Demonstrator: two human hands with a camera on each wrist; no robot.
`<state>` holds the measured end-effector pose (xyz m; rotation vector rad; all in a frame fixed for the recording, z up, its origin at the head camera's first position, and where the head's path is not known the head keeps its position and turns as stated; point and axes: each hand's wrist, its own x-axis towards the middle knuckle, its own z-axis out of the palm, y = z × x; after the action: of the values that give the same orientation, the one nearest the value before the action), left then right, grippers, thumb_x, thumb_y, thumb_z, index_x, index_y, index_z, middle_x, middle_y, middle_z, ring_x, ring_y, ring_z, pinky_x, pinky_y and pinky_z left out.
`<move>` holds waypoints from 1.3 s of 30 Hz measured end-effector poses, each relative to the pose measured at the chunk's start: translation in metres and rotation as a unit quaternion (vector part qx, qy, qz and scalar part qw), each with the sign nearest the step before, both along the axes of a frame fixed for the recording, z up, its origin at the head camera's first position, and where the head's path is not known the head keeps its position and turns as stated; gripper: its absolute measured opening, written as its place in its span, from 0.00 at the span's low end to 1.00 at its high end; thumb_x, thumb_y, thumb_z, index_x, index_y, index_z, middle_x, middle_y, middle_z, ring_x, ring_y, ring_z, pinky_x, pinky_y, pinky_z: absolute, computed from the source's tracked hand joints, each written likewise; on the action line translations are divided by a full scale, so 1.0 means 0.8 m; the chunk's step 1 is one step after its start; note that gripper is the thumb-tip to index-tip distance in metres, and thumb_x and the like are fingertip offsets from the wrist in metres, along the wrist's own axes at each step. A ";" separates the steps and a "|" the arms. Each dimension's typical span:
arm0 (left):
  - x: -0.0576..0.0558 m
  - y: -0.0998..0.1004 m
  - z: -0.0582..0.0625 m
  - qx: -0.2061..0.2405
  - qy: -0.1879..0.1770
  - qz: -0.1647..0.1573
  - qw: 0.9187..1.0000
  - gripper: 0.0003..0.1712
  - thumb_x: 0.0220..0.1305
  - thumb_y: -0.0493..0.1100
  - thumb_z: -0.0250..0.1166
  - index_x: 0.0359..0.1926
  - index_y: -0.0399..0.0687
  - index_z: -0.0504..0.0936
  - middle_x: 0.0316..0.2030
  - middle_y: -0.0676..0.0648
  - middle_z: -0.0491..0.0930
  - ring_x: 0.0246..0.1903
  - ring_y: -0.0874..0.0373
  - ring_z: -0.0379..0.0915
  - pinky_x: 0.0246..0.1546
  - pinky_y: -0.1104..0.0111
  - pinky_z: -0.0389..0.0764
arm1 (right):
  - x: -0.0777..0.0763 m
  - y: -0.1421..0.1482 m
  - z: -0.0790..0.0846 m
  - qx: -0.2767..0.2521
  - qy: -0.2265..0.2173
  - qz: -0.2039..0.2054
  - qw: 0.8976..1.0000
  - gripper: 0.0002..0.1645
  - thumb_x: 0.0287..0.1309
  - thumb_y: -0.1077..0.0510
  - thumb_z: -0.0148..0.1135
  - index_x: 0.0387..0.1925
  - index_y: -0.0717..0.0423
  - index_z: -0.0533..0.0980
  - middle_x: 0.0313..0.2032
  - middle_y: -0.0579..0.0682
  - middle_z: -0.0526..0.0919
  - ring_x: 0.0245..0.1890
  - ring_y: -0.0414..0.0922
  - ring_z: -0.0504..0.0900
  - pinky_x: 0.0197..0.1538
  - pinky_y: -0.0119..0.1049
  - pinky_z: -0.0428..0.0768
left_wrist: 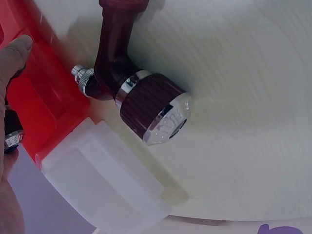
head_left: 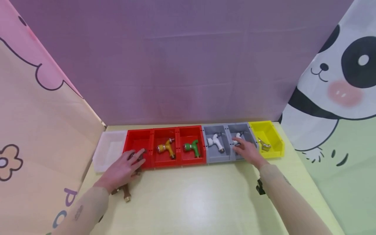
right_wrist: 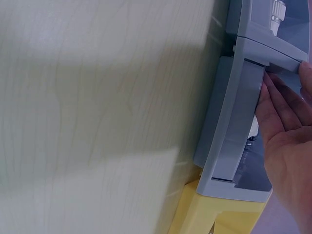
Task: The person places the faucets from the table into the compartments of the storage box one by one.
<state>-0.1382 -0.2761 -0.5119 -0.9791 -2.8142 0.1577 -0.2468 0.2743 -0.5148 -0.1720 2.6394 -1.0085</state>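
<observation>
My left hand [head_left: 124,168] is over the front of the leftmost red bin [head_left: 138,138], its thumb and fingers gripping a dark brown tap [left_wrist: 13,129], mostly covered by the hand. Another brown tap [left_wrist: 151,107], with a ribbed knob and silver cap, lies on the table beneath the left wrist. My right hand [head_left: 248,151] reaches into the right grey bin [right_wrist: 229,122]. Its fingers and thumb are around a white tap [head_left: 237,138], whose body is largely hidden behind them.
Joined bins run along the table's back: a white bin [head_left: 110,151] at left, red and grey ones, then a yellow bin [head_left: 277,143] holding a metallic tap [head_left: 265,146]. Between the hands sit a yellow tap [head_left: 166,148], a green tap [head_left: 192,148] and another white tap [head_left: 216,142].
</observation>
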 end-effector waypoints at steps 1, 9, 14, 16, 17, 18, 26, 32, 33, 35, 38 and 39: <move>-0.001 -0.001 0.000 0.000 0.000 0.000 1.000 0.48 0.46 0.59 0.83 0.69 0.54 0.78 0.76 0.41 0.60 0.67 0.37 0.62 0.52 0.50 0.85 | 0.000 0.000 0.000 0.000 0.001 -0.001 1.000 0.36 0.75 0.43 0.56 0.78 0.44 0.60 0.71 0.61 0.71 0.66 0.61 0.74 0.65 0.59 0.75; -0.012 -0.008 0.000 0.000 -0.015 0.015 1.000 0.47 0.48 0.58 0.82 0.70 0.53 0.77 0.77 0.41 0.59 0.69 0.36 0.59 0.55 0.50 0.83 | 0.000 0.000 -0.001 0.003 -0.003 0.000 1.000 0.36 0.75 0.42 0.55 0.78 0.44 0.60 0.72 0.62 0.68 0.67 0.62 0.73 0.66 0.59 0.75; -0.019 -0.010 0.003 0.001 -0.012 0.019 1.000 0.48 0.47 0.58 0.82 0.70 0.52 0.77 0.77 0.41 0.59 0.69 0.36 0.59 0.55 0.49 0.83 | 0.001 0.000 0.000 -0.001 -0.001 -0.003 1.000 0.35 0.76 0.44 0.55 0.78 0.44 0.60 0.73 0.61 0.66 0.67 0.62 0.73 0.66 0.59 0.74; -0.022 -0.012 0.003 0.000 -0.012 0.023 1.000 0.49 0.47 0.58 0.83 0.70 0.52 0.77 0.77 0.41 0.59 0.69 0.35 0.59 0.55 0.49 0.82 | 0.001 -0.001 0.000 0.000 0.000 -0.002 1.000 0.35 0.75 0.44 0.55 0.78 0.44 0.60 0.74 0.61 0.66 0.67 0.62 0.73 0.66 0.59 0.74; -0.023 -0.013 0.003 0.000 -0.013 0.027 1.000 0.49 0.46 0.58 0.83 0.70 0.53 0.76 0.77 0.42 0.58 0.69 0.35 0.58 0.55 0.49 0.82 | 0.001 -0.001 -0.001 0.000 0.000 -0.003 1.000 0.35 0.75 0.43 0.55 0.78 0.44 0.61 0.73 0.61 0.67 0.67 0.62 0.73 0.66 0.59 0.75; -0.024 -0.014 0.002 -0.002 -0.011 0.028 1.000 0.49 0.47 0.58 0.83 0.70 0.53 0.76 0.77 0.41 0.58 0.69 0.35 0.58 0.55 0.49 0.82 | 0.000 -0.001 -0.001 0.000 -0.001 -0.004 1.000 0.35 0.75 0.43 0.55 0.78 0.44 0.61 0.73 0.61 0.68 0.67 0.62 0.73 0.65 0.59 0.75; -0.034 -0.017 -0.002 0.004 -0.023 0.048 0.999 0.49 0.48 0.59 0.82 0.70 0.52 0.76 0.78 0.42 0.56 0.70 0.34 0.58 0.57 0.47 0.80 | 0.000 -0.001 0.001 0.002 -0.003 -0.002 1.000 0.36 0.75 0.42 0.55 0.78 0.44 0.60 0.71 0.61 0.70 0.67 0.61 0.73 0.66 0.59 0.74; -0.042 -0.016 0.002 0.014 -0.021 0.046 0.999 0.47 0.48 0.57 0.82 0.69 0.50 0.77 0.77 0.40 0.59 0.69 0.33 0.60 0.59 0.46 0.80 | -0.001 -0.001 0.001 0.009 -0.004 -0.002 1.000 0.37 0.75 0.41 0.55 0.78 0.44 0.59 0.71 0.62 0.70 0.66 0.61 0.73 0.65 0.59 0.75; -0.043 -0.015 0.003 0.013 -0.020 0.046 0.999 0.47 0.48 0.56 0.83 0.69 0.50 0.78 0.77 0.40 0.59 0.69 0.33 0.60 0.59 0.47 0.80 | -0.001 -0.001 0.001 0.008 -0.005 -0.002 1.000 0.37 0.75 0.41 0.55 0.78 0.44 0.59 0.71 0.61 0.70 0.66 0.61 0.73 0.65 0.59 0.75; -0.045 -0.016 0.004 0.007 -0.015 0.044 0.999 0.46 0.48 0.56 0.83 0.68 0.51 0.78 0.77 0.40 0.59 0.69 0.33 0.61 0.59 0.47 0.80 | -0.001 0.000 0.000 0.006 -0.004 -0.001 1.000 0.37 0.75 0.41 0.55 0.79 0.44 0.59 0.72 0.61 0.69 0.66 0.61 0.73 0.65 0.59 0.75; -0.046 -0.016 0.003 0.006 -0.011 0.043 0.999 0.46 0.47 0.55 0.83 0.68 0.51 0.78 0.77 0.40 0.60 0.68 0.33 0.61 0.58 0.48 0.81 | 0.000 0.000 -0.001 0.002 -0.001 0.001 1.000 0.37 0.75 0.41 0.55 0.78 0.43 0.59 0.72 0.61 0.69 0.66 0.61 0.73 0.66 0.59 0.74; -0.047 -0.016 0.003 0.006 -0.010 0.043 0.999 0.46 0.47 0.55 0.83 0.68 0.51 0.78 0.77 0.40 0.60 0.68 0.33 0.61 0.58 0.48 0.81 | -0.001 0.000 -0.002 0.002 0.001 0.002 1.000 0.37 0.75 0.41 0.55 0.78 0.44 0.60 0.71 0.61 0.70 0.66 0.61 0.74 0.65 0.59 0.75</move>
<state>-0.1757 -0.2892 -0.5096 -0.8616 -2.8735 0.1411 -0.2472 0.2746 -0.5164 -0.1775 2.6408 -1.0024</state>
